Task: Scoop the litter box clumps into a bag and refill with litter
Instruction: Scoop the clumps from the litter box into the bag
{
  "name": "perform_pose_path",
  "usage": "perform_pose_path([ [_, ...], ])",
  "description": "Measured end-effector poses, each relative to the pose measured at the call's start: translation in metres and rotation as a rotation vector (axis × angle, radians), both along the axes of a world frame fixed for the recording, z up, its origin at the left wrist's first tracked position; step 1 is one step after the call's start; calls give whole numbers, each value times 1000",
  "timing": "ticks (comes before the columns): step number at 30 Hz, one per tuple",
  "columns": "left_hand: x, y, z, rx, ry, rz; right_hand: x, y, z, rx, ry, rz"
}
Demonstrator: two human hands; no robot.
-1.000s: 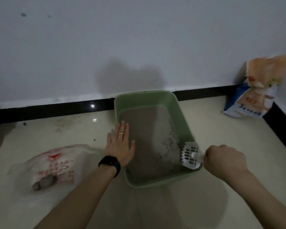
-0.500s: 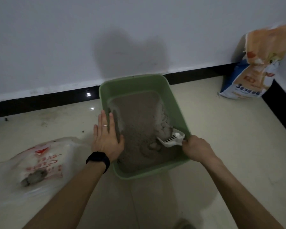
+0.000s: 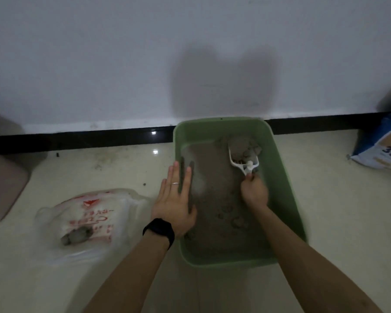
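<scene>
A green litter box [image 3: 284,184] sits on the floor against the wall, holding grey litter [image 3: 215,199]. My right hand [image 3: 254,192] is inside the box and grips the handle of a white slotted scoop [image 3: 243,158]. The scoop's blade is at the box's far right corner with grey clumps [image 3: 246,149] in it. My left hand [image 3: 174,202] lies flat with straight fingers on the box's left rim; it wears a ring and a black watch. A white plastic bag [image 3: 93,222] with red print lies to the left and has grey clumps inside.
A blue and orange litter sack [image 3: 382,147] leans at the right edge by the wall. A pinkish object [image 3: 2,184] sits at the far left. Black skirting [image 3: 99,138] runs along the wall. Pale tiled floor [image 3: 348,222] surrounds the box.
My right hand has pushed the scoop from the near right side of the box to the far right corner, gathering clumps. My left hand has stayed on the left rim.
</scene>
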State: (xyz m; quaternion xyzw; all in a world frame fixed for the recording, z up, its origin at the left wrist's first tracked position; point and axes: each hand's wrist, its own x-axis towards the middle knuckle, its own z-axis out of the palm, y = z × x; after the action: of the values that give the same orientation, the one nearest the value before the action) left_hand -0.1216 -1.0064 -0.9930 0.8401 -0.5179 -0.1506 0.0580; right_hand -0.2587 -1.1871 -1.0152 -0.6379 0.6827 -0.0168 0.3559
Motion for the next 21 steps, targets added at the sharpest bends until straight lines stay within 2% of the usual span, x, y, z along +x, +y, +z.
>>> perform_pose_path([
  [4,-1,2,-1,30,-16,35,-7,15,-5,-136,-17,23],
  [9,5,3,0,34,6,77,-23,32,8,-269,-197,117],
  [16,12,7,10,88,55,-3,-53,74,31,-206,-231,153],
  [21,37,23,3,58,-52,-132,-65,102,36,-228,-232,100],
])
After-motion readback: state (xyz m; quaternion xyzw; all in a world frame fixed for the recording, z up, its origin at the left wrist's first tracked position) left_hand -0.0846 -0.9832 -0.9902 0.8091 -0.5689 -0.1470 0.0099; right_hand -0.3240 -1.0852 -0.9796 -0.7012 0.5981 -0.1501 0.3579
